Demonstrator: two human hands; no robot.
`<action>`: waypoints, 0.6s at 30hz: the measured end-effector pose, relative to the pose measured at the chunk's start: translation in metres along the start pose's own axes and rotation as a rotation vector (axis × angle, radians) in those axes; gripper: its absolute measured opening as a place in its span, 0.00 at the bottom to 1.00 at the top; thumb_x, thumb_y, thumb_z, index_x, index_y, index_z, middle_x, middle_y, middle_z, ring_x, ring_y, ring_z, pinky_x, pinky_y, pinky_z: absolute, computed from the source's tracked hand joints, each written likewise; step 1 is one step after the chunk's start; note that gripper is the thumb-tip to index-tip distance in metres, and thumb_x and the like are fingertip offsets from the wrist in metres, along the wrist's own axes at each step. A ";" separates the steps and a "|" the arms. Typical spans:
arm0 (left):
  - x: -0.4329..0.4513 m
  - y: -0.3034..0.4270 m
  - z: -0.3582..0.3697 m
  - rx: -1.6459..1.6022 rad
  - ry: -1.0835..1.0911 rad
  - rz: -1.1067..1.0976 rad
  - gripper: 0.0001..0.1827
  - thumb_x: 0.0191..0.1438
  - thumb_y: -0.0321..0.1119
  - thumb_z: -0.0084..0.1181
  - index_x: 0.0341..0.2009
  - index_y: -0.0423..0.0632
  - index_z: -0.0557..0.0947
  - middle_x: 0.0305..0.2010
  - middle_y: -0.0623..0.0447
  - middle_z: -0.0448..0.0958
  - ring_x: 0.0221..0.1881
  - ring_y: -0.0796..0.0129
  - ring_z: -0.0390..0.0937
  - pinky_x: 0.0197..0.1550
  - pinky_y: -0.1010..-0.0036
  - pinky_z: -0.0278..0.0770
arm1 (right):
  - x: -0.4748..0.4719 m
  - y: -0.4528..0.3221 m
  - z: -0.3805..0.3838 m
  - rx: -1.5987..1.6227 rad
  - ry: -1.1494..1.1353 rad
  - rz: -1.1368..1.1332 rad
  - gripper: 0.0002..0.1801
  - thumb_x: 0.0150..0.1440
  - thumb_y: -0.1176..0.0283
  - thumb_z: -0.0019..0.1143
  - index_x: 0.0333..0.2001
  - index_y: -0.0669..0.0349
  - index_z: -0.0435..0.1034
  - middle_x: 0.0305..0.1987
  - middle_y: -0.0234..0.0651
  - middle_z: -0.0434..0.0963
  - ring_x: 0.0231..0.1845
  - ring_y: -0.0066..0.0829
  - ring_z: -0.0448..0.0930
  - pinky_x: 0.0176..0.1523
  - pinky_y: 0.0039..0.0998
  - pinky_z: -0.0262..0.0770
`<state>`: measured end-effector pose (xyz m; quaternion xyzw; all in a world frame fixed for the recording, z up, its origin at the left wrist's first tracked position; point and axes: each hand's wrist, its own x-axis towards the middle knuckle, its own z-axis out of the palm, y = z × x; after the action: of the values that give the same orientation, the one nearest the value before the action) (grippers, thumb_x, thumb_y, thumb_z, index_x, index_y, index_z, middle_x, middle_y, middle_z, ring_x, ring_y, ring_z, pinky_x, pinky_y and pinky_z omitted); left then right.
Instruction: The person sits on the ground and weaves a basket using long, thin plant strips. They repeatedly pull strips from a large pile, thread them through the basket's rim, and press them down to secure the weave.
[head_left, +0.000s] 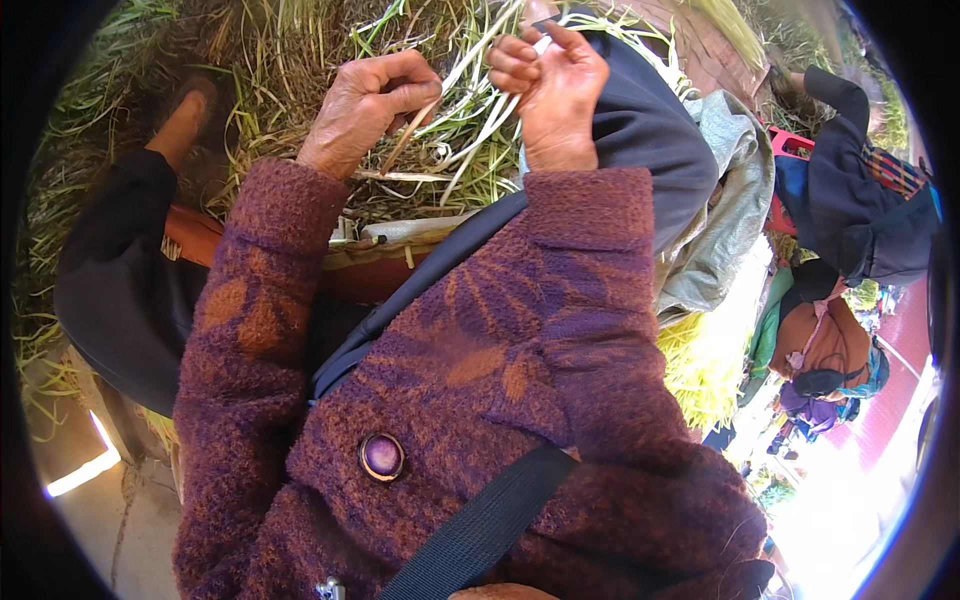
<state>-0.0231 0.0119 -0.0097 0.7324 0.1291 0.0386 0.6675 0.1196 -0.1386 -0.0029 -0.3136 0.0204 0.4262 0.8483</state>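
Note:
Before my chest, my left hand (377, 105) has its thumb and forefinger pinched on a long pale plant stalk (466, 66). This stalk runs slantwise, with a brownish lower end below the fingertips. To its right, my right hand (559, 94) is palm up, its fingers curled around several pale stalks (501, 116). Their loose lower ends hang over a heap of green and whitish leaf strips (472, 154). Part of the held stalks is hidden by the curled fingers.
Cut grass-like leaves (292, 45) cover the ground ahead. A grey woven sack (720, 217) lies by my right knee (667, 150), above yellowish stalks (701, 367). At the right, a person in dark clothes (847, 187) sits near a red plastic stool (791, 142); others are beyond.

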 end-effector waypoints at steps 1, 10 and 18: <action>-0.001 0.001 0.000 0.066 -0.004 0.041 0.05 0.56 0.30 0.55 0.31 0.43 0.81 0.28 0.58 0.76 0.30 0.77 0.72 0.36 0.79 0.69 | -0.001 0.004 0.005 -0.055 0.019 0.038 0.11 0.55 0.62 0.47 0.29 0.54 0.58 0.20 0.25 0.57 0.16 0.15 0.55 0.19 0.19 0.48; 0.002 0.002 0.010 0.149 0.000 0.331 0.07 0.56 0.30 0.56 0.30 0.40 0.78 0.20 0.56 0.70 0.24 0.74 0.68 0.30 0.75 0.70 | -0.006 0.040 -0.002 -0.279 -0.207 -0.130 0.06 0.56 0.70 0.41 0.28 0.57 0.57 0.23 0.26 0.62 0.19 0.14 0.58 0.20 0.15 0.52; -0.002 0.009 0.009 0.091 -0.238 0.116 0.05 0.55 0.27 0.49 0.32 0.40 0.77 0.24 0.58 0.71 0.26 0.76 0.69 0.32 0.77 0.70 | -0.008 0.044 0.015 -0.386 0.102 -0.220 0.10 0.46 0.80 0.47 0.26 0.55 0.56 0.20 0.25 0.56 0.18 0.17 0.58 0.20 0.17 0.52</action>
<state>-0.0213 0.0017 -0.0018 0.7675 0.0082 -0.0157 0.6408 0.0783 -0.1166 -0.0106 -0.4914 -0.0531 0.3107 0.8119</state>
